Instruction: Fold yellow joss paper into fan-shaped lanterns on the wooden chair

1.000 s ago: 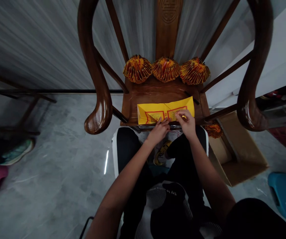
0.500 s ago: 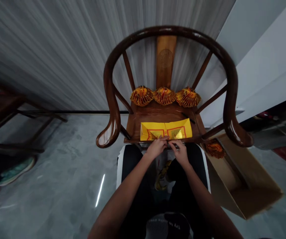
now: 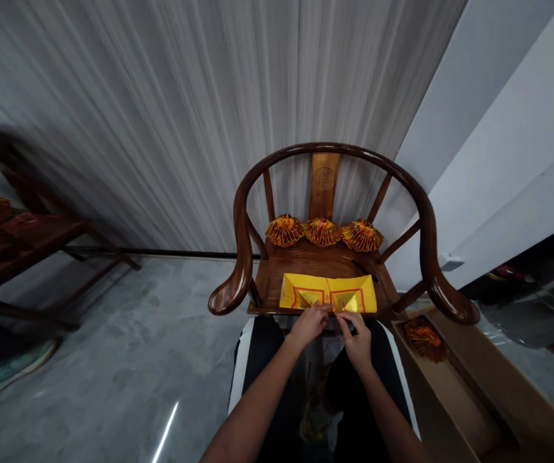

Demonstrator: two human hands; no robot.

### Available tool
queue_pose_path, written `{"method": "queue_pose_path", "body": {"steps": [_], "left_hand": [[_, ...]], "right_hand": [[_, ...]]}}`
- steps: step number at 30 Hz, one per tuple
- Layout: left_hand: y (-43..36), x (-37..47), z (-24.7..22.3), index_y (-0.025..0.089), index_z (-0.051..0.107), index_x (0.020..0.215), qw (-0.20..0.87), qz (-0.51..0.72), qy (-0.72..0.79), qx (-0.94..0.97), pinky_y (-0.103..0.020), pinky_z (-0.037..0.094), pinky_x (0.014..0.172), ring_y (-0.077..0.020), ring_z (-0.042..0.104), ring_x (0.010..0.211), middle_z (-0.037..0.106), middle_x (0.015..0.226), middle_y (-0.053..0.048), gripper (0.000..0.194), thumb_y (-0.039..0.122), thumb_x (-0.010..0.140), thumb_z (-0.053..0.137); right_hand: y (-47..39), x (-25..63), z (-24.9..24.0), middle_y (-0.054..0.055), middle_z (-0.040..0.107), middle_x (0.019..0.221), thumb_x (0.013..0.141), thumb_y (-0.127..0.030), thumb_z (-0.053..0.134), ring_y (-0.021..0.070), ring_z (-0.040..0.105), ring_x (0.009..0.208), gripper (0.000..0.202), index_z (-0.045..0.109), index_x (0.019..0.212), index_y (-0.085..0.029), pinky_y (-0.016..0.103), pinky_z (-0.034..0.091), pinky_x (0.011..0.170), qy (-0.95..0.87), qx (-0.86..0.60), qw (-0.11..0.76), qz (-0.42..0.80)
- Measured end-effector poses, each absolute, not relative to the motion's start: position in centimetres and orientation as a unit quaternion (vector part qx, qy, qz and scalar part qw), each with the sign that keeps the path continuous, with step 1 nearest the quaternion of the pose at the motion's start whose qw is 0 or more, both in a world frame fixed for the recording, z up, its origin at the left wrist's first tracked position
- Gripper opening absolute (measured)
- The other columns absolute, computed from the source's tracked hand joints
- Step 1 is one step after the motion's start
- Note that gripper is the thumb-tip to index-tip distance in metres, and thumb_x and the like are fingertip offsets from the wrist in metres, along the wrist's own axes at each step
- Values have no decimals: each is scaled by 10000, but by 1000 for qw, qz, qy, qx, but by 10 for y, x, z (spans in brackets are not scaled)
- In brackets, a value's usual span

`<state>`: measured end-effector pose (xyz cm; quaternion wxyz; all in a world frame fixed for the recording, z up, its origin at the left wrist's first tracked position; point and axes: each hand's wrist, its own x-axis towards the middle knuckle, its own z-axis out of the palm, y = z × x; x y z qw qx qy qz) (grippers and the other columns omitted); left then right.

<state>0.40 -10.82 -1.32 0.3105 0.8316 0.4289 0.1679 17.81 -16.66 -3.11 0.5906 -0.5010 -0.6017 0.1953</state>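
A yellow paper piece [image 3: 327, 283] with red-framed gold patches lies near the front edge of the wooden chair seat [image 3: 300, 260]. My left hand [image 3: 311, 321] rests at its near edge, fingers partly stretched over the paper's middle. Just to the right, my right hand [image 3: 355, 333] has thumb and fingers pinched together at the same edge; what is between them is too small to make out. Three pleated gold-and-orange paper fans [image 3: 322, 232] stand in a row at the back of the seat.
A dark pen-like stick [image 3: 364, 270] lies on the seat's right side. On the floor at right is a cardboard box [image 3: 489, 360] with another pleated piece [image 3: 425, 339]. Another wooden chair [image 3: 30, 241] and a person's shoe [image 3: 11, 373] are at left.
The view has tilted up and shifted, so the chair appears lower and smaller. Both hands remain at the yellow paper's near edge, with my left fingers still over its middle.
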Motion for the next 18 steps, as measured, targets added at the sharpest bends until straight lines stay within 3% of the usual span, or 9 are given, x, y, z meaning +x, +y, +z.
{"method": "queue_pose_path", "body": {"steps": [7, 12, 18], "left_hand": [[-109, 9, -15, 184, 828, 940, 314, 184, 433, 825, -493, 330, 1388, -263, 711, 1398, 745, 1502, -112, 256, -36, 896, 705], [-109, 13, -14, 160, 834, 932, 313, 183, 438, 823, -486, 437, 1318, -300, 712, 1375, 739, 1506, -124, 239, -30, 904, 692], [-108, 16, -16, 172, 848, 967, 318, 187, 436, 820, -477, 362, 1363, -279, 712, 1379, 760, 1468, -119, 265, -39, 893, 705]], "right_hand": [[-160, 179, -19, 83, 832, 991, 1062, -357, 663, 258, 763, 951, 198, 815, 990, -253, 418, 619, 875, -611, -500, 587, 182], [-160, 188, -12, 74, 834, 1008, 1058, -362, 676, 260, 758, 973, 183, 818, 1012, -255, 429, 601, 908, -622, -497, 578, 177], [-172, 190, -12, 78, 834, 1011, 1067, -370, 667, 267, 751, 978, 196, 816, 1006, -258, 432, 606, 899, -643, -500, 551, 182]]}}
